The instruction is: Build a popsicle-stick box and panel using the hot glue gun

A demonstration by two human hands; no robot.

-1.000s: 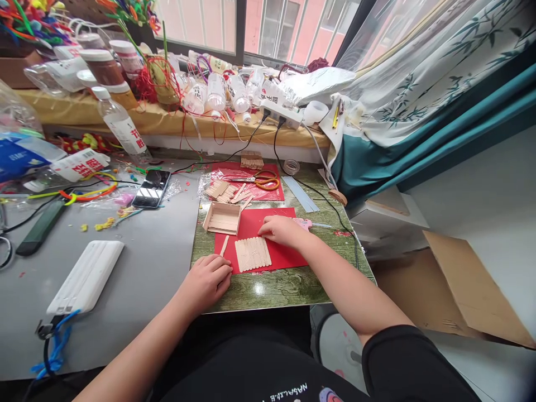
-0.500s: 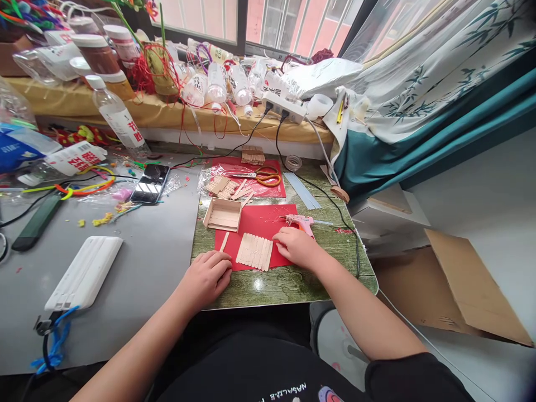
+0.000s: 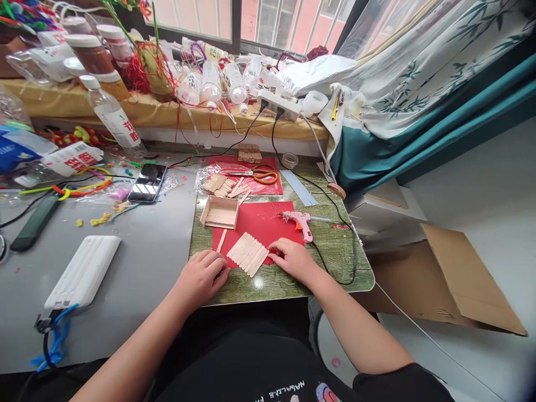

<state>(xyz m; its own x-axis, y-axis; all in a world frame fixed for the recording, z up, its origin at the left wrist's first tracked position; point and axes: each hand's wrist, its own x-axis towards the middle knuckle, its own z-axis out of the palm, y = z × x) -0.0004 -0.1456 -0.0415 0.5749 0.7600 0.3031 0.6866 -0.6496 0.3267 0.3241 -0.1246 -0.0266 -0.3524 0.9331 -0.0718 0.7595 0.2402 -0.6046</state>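
Observation:
A flat panel of popsicle sticks (image 3: pixel 248 254) lies turned at an angle on a red sheet (image 3: pixel 268 218). The thumb and fingers of my right hand (image 3: pixel 292 259) pinch its right corner. My left hand (image 3: pixel 205 276) rests palm down at the sheet's lower left edge, fingers loosely stretched out, holding nothing. Just beyond its fingertips is a single popsicle stick (image 3: pixel 221 240). Behind the panel stands a small open box made of sticks (image 3: pixel 220 212). A pink glue gun (image 3: pixel 299 219) lies on its side at the sheet's right edge.
Orange-handled scissors (image 3: pixel 263 173) and loose sticks (image 3: pixel 218 185) lie farther back, beside pale glue sticks (image 3: pixel 299 187). A black cord (image 3: pixel 355 254) loops down the right side. On the left are a phone (image 3: pixel 147 183) and a white power bank (image 3: pixel 84 272).
My right hand has moved from the panel's upper edge to its right corner. The panel has turned clockwise, and the glue gun has come into full view.

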